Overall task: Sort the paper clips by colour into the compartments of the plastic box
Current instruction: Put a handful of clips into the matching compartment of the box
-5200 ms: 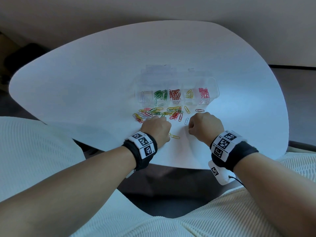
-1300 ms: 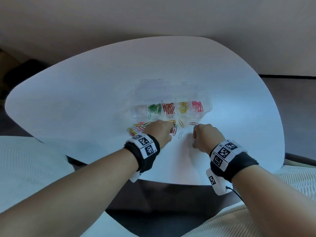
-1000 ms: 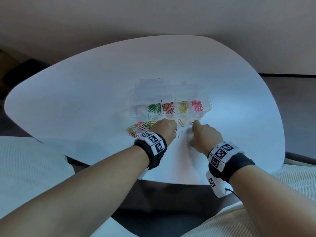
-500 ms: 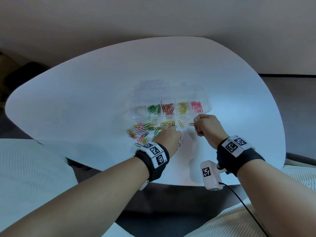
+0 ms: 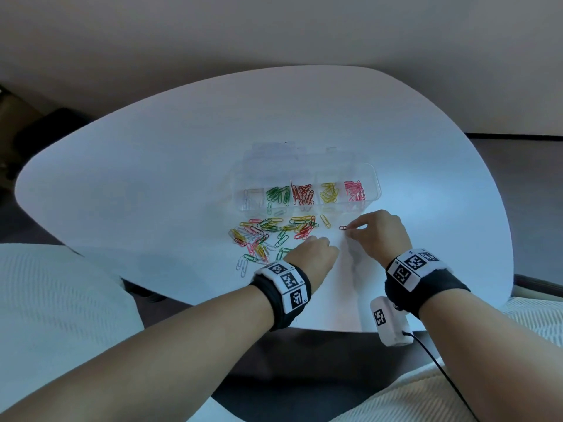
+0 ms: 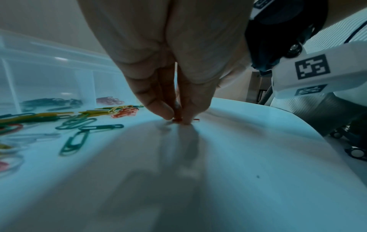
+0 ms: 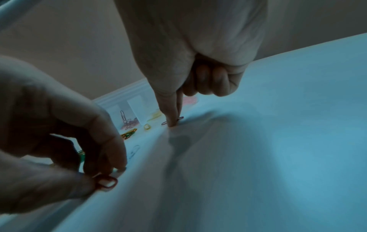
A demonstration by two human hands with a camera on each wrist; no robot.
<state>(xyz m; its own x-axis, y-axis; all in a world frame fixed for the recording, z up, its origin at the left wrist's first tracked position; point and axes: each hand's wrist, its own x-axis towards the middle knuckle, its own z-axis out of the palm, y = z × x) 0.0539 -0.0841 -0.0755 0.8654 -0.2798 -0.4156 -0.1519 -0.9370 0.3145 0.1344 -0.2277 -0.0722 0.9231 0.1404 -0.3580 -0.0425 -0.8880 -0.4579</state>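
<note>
Two hands work low over the white counter, both forearms reaching in from the near edge with black wristbands carrying printed markers. The left hand sits knuckles-up just right of the loose paper clips; in the left wrist view its thumb and fingertips point straight down and pinch a red clip against the counter surface. The right wrist view shows the same red clip caught between the left thumb and fingers, so this hand is grasping it. The right hand lies further forward and to the right, its wrist raised. Its forefinger and thumb extend downward onto a dark red clip that lies flat on the counter, while the other fingers are curled back into the palm; the right wrist view shows the clip's ends projecting either side of the fingertip. This hand is closed on that clip, which is not lifted. The clear plastic box stands just beyond both hands, well inside the counter. Its compartments hold, left to right, pale or clear clips, green, red, yellow and pink. The unsorted clips lie scattered between the box and the left hand, mixed in colour.
</note>
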